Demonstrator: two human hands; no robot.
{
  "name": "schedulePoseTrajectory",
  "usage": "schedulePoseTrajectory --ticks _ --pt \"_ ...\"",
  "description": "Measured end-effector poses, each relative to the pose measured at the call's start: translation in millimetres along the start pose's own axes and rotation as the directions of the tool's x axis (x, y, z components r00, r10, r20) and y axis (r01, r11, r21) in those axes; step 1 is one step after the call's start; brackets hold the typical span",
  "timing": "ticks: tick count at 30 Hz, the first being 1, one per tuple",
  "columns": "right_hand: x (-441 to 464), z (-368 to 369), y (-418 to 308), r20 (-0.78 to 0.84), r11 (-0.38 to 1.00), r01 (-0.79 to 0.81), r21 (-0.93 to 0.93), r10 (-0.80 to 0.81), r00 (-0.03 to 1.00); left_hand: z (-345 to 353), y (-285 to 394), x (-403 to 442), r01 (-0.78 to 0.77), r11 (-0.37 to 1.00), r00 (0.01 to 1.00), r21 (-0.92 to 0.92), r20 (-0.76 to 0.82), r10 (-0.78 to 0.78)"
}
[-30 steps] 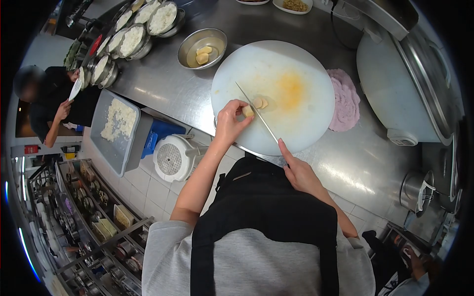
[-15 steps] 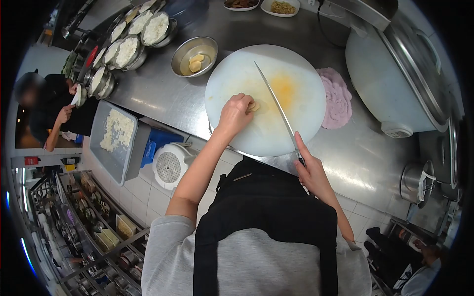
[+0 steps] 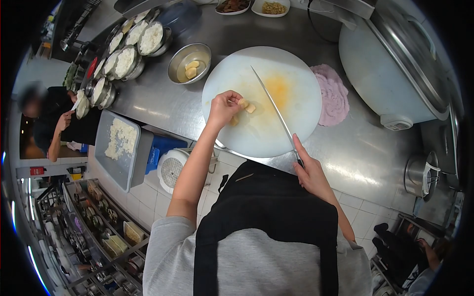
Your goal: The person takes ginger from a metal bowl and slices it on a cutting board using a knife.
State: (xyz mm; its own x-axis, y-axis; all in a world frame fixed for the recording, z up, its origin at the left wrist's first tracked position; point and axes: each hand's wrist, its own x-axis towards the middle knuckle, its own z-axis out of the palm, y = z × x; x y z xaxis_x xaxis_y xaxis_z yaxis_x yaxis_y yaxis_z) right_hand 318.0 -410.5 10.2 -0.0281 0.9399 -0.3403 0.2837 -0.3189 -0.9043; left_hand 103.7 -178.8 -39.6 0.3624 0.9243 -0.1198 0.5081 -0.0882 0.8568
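My left hand is over the left half of a round white cutting board, pinching a pale yellow piece that looks like peeled ginger. A second such piece lies right beside its fingertips, and more yellow shows under the hand's lower edge. Wrapped round the handle of a long knife, my right hand is at the board's near right edge. The blade points away from me across the board. Behind the board on the left, a metal bowl holds several yellow pieces in liquid.
A pink cloth lies right of the board, near a large lidded cooker. Bowls of rice crowd the back left. A grey tub with rice stands below. A co-worker handles a bowl at far left.
My left hand has lifted and turned slightly, bringing the yellow pieces at its fingertips into clearer view. The right hand keeps the knife in nearly the same place. The view has shifted a little.
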Motion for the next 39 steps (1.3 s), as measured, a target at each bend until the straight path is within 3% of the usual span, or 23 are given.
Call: schedulePoseTrajectory --ticks 5,8,15,18,20,21,23,25,27,29,31,32,35,39 --pt "0.5 -0.7 -2.0 0.018 1.000 -0.024 -0.003 0.024 1.000 0.7 -4.9 4.3 0.014 0.993 0.996 -0.114 0.086 -0.004" --pt "2.9 1.3 3.0 0.029 1.000 -0.010 -0.015 0.010 1.000 1.2 -10.3 6.3 0.041 0.995 0.989 -0.092 0.148 -0.027" --pt "5.8 -2.3 1.5 0.002 0.997 -0.038 -0.064 0.038 0.999 7.7 -21.2 5.1 0.072 0.978 0.991 -0.194 0.125 -0.048" --pt "9.1 -3.7 6.5 -0.026 0.994 0.005 -0.110 -0.008 1.000 12.7 -19.9 4.1 0.055 0.996 0.995 -0.072 0.083 -0.049" --pt "10.9 -2.9 13.0 -0.041 0.991 0.051 -0.124 -0.056 0.998 12.2 -6.2 -4.6 -0.014 0.959 1.000 0.284 0.014 0.011" --pt "11.7 -2.0 15.4 -0.063 0.986 0.113 -0.125 -0.122 0.991 13.2 -7.1 -6.0 -0.014 0.959 1.000 0.284 0.014 0.011" --pt "13.3 0.3 20.2 -0.082 0.976 0.176 -0.127 -0.187 0.979 15.0 -10.3 -8.4 -0.154 0.920 0.976 0.360 -0.089 0.198" --pt "14.7 2.0 23.4 -0.105 0.951 0.262 -0.161 -0.281 0.954 15.8 1.0 -13.4 -0.242 0.912 0.959 0.331 -0.064 0.277" --pt "13.2 0.6 18.3 -0.076 0.968 0.203 -0.145 -0.216 0.973 17.9 3.4 -14.1 -0.328 0.896 0.934 0.298 -0.042 0.355" --pt "10.6 -1.5 8.9 -0.044 0.981 0.142 -0.131 -0.149 0.988 20.4 -2.3 -12.8 -0.412 0.807 0.895 0.423 0.021 0.446" --pt "8.4 -3.5 -0.1 0.024 0.986 0.015 -0.166 -0.011 1.000 22.4 -1.6 -12.1 -0.345 0.858 0.927 0.380 -0.005 0.374" --pt "8.3 -2.8 1.8 0.023 0.986 0.015 -0.167 -0.011 1.000 23.6 -1.0 -11.4 -0.276 0.901 0.953 0.334 -0.025 0.301" --pt "8.2 1.0 7.5 0.058 0.986 0.072 -0.147 -0.064 0.996 26.0 -2.2 -10.8 -0.243 0.911 0.960 0.333 -0.052 0.275" --pt "8.4 1.8 4.9 0.114 0.980 0.055 -0.190 -0.033 0.993 29.7 0.0 -12.2 -0.251 0.871 0.948 0.423 -0.074 0.310"
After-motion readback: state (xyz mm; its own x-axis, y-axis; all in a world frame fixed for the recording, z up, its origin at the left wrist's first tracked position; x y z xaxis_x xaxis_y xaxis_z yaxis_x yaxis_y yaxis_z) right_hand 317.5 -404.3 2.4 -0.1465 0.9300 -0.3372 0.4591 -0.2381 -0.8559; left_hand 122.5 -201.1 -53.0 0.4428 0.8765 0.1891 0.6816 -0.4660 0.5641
